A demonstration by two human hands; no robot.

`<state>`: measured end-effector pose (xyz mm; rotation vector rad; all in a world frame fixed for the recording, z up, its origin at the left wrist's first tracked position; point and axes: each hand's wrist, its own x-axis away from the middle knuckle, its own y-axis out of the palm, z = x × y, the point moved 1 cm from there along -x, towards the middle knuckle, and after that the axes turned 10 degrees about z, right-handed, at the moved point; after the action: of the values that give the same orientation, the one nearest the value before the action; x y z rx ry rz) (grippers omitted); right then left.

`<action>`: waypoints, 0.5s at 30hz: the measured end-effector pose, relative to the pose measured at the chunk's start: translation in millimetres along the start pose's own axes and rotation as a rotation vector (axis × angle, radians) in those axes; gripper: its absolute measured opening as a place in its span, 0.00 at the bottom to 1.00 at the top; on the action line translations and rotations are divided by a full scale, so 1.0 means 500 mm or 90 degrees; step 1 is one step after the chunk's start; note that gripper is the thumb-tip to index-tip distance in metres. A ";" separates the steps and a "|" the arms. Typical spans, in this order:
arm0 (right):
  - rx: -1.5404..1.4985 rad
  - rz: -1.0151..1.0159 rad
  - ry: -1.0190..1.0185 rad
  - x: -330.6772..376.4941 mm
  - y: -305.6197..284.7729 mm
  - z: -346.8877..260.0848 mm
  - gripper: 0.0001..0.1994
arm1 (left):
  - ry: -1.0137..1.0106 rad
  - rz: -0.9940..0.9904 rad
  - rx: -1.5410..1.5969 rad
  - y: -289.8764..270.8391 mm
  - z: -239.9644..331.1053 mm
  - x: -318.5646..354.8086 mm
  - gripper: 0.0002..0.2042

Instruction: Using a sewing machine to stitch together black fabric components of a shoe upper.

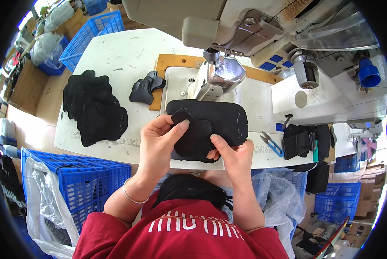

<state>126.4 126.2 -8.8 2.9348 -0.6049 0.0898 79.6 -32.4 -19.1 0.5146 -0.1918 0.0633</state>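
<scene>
Between my two hands is a small black fabric piece, held over a larger black fabric panel that lies on the table in front of the sewing machine. Light stitch or chalk marks show near the panel's right edge. My left hand pinches the small piece at its upper left corner. With thumb on top and fingers beneath, my right hand grips its right side. To the left lies a pile of black cut fabric pieces. Several small dark moulded pads rest beside the machine bed.
Blue-handled thread snips lie to the right, next to a stack of black pieces. A ruler strip runs along the near edge of the white table. Blue plastic crates stand at the left, with clear plastic bags near my lap.
</scene>
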 end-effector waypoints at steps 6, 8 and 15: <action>-0.009 0.022 0.017 0.007 0.008 -0.005 0.06 | 0.034 0.014 -0.027 0.001 0.002 0.007 0.04; -0.013 0.030 0.021 0.007 0.012 -0.006 0.06 | 0.037 0.019 -0.035 0.001 0.003 0.008 0.04; -0.036 0.037 0.026 0.007 0.012 -0.004 0.07 | 0.070 0.019 -0.077 0.002 0.007 0.012 0.04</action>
<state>127.3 119.7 -5.5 2.8543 -0.6745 0.1360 84.9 -33.1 -14.5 0.3858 -0.0961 0.1086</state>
